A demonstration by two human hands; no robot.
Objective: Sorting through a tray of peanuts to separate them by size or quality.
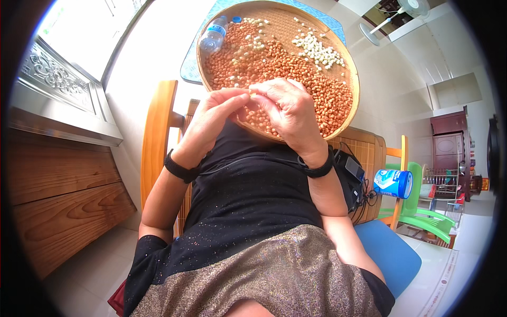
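A round woven bamboo tray [277, 18] lies before me. Reddish-brown seeds [293, 63], apparently lotus seeds, cover much of it. A heap of whitish peeled seeds [319, 49] sits at its far right, with a few more scattered among the brown ones. Over the tray's near edge, my left hand [218, 113] and my right hand [291, 111] meet at the fingertips. Both pinch one small pale seed [252, 94], mostly hidden by the fingers. On the tray's left side lies a clear plastic bottle [214, 35], its blue cap [237, 19] apart from it.
Under the tray is a blue patterned surface [192, 65]. A wooden chair post [158, 138] rises at my left. To my right are a black device with cables [354, 170], a blue canister [393, 183] and a green plastic chair [414, 198]. A white fan [390, 21] stands beyond.
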